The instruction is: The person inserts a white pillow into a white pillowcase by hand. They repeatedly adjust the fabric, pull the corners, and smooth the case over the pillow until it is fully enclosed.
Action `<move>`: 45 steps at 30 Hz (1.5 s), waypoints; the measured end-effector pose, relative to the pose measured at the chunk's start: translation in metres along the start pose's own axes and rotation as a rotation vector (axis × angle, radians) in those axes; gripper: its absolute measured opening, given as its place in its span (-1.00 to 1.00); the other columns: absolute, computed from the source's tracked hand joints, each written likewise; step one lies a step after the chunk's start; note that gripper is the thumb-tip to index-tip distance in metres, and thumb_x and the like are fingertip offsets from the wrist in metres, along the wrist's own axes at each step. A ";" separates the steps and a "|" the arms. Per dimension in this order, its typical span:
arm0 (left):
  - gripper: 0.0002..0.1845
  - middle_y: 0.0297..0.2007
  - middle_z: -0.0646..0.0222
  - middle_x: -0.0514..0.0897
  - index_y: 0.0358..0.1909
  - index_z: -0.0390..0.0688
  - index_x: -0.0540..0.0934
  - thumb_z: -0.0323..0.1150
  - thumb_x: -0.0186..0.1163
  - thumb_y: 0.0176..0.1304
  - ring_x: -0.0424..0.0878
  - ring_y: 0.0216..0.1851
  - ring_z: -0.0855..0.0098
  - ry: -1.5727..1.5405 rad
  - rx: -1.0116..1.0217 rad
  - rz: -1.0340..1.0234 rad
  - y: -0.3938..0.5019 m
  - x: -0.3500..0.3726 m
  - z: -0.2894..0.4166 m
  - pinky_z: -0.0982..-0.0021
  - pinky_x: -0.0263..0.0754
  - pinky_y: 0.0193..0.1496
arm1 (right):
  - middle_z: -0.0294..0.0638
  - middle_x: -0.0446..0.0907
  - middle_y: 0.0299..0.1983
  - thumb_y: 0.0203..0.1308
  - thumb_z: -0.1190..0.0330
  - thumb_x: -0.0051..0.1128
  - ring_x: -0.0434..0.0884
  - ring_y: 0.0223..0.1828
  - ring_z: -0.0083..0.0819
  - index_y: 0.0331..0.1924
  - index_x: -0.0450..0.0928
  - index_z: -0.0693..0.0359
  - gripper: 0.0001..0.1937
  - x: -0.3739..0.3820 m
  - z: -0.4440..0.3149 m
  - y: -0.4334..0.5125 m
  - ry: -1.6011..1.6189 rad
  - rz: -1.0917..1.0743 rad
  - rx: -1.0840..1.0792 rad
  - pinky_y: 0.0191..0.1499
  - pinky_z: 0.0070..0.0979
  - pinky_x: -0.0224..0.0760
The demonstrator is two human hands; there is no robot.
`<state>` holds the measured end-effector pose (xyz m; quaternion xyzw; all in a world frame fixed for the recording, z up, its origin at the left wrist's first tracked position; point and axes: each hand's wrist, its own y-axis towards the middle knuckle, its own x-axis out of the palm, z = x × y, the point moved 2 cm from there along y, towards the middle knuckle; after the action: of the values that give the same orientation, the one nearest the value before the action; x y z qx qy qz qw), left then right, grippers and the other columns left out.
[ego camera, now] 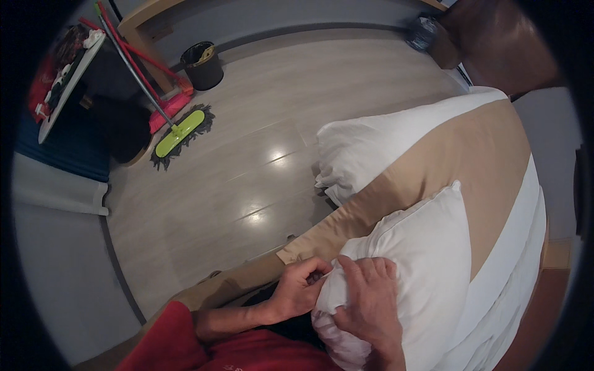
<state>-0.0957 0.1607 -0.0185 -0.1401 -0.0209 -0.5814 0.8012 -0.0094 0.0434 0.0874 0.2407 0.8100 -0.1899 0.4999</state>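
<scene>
A white pillow (431, 259) in a white case lies across the bed in front of me, one corner pointing away. At its near left end my left hand (301, 287) pinches the edge of the case between thumb and fingers. My right hand (371, 297) grips the same end from above, its fingers bunching the fabric. The pillow rests partly on a tan bed runner (482, 139), which lies over the white bedding (380, 143). My own fingers hide part of the pinched edge.
On the floor (260, 153) at the left stand a flat mop with a lime-green head (181, 134) and a pink broom (174, 105). A lined black waste bin (204, 69) is by the far wall. A laden white-topped table (69, 92) stands left; a brown chair (501, 46) stands far right.
</scene>
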 end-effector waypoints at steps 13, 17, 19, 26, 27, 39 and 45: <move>-0.86 -0.41 0.28 0.63 -0.29 -0.27 0.60 -0.46 0.37 0.22 0.60 -0.45 0.38 0.207 0.312 -0.120 -0.022 0.019 0.035 0.40 0.46 -0.37 | -0.28 0.48 -0.52 -0.39 0.46 0.30 0.48 -0.44 -0.22 -0.25 0.64 0.14 -0.60 -0.003 0.015 -0.023 0.042 -0.117 -0.050 -0.29 -0.32 0.18; -0.85 -0.33 0.25 0.65 -0.19 -0.26 0.61 -0.43 0.33 0.27 0.63 -0.37 0.36 0.159 0.336 -0.258 -0.021 0.009 0.024 0.42 0.48 -0.28 | -0.28 0.47 -0.52 -0.39 0.43 0.32 0.48 -0.41 -0.26 -0.30 0.62 0.11 -0.63 -0.002 0.018 -0.028 0.044 -0.086 -0.086 -0.30 -0.27 0.20; -0.82 -0.29 0.37 0.67 -0.11 -0.28 0.63 -0.37 0.25 0.39 0.61 -0.26 0.52 0.038 0.110 -0.228 -0.018 0.000 0.010 0.47 0.48 -0.18 | -0.30 0.46 -0.52 -0.45 0.44 0.32 0.47 -0.42 -0.26 -0.34 0.62 0.10 -0.63 -0.007 0.018 -0.034 0.104 -0.068 -0.092 -0.32 -0.29 0.18; -0.53 0.00 0.37 0.66 0.29 -0.27 0.50 -0.18 0.12 0.52 0.58 -0.06 0.52 -0.270 -0.529 -0.472 -0.012 0.000 -0.048 0.44 0.50 0.08 | -0.35 0.35 -0.57 -0.61 0.41 0.28 0.36 -0.47 -0.31 -0.33 0.65 0.09 -0.54 -0.027 0.019 -0.046 0.097 -0.040 -0.095 -0.31 -0.34 0.10; -0.52 -0.01 0.39 0.66 0.28 -0.28 0.50 -0.16 0.14 0.50 0.57 -0.07 0.55 -0.347 -0.515 -0.475 -0.013 0.004 -0.051 0.46 0.50 0.04 | -0.35 0.33 -0.58 -0.63 0.41 0.27 0.35 -0.49 -0.31 -0.33 0.66 0.09 -0.53 -0.030 0.021 -0.048 0.119 -0.026 -0.100 -0.32 -0.34 0.09; -0.60 0.02 0.48 0.62 0.20 -0.23 0.54 -0.20 0.20 0.46 0.53 0.02 0.59 -0.448 -0.558 -0.610 -0.007 0.042 -0.056 0.49 0.45 0.12 | -0.27 0.18 -0.63 -0.62 0.17 0.04 0.09 -0.56 -0.38 -0.47 0.65 0.31 -0.51 -0.042 0.037 -0.088 0.346 0.463 -0.199 -0.43 -0.36 -0.11; -0.66 -0.08 0.47 0.64 0.09 -0.19 0.58 -0.17 0.19 0.47 0.55 -0.06 0.58 -0.328 -0.736 -0.557 -0.006 0.046 -0.081 0.48 0.49 0.04 | -0.34 0.15 -0.71 -0.51 0.07 0.12 0.05 -0.60 -0.44 -0.60 0.63 0.25 -0.60 -0.070 0.061 -0.109 0.343 0.407 -0.172 -0.40 -0.38 -0.10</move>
<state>-0.0965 0.0963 -0.0857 -0.4929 0.0231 -0.7126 0.4988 -0.0017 -0.0930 0.1314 0.3839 0.8309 0.0275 0.4018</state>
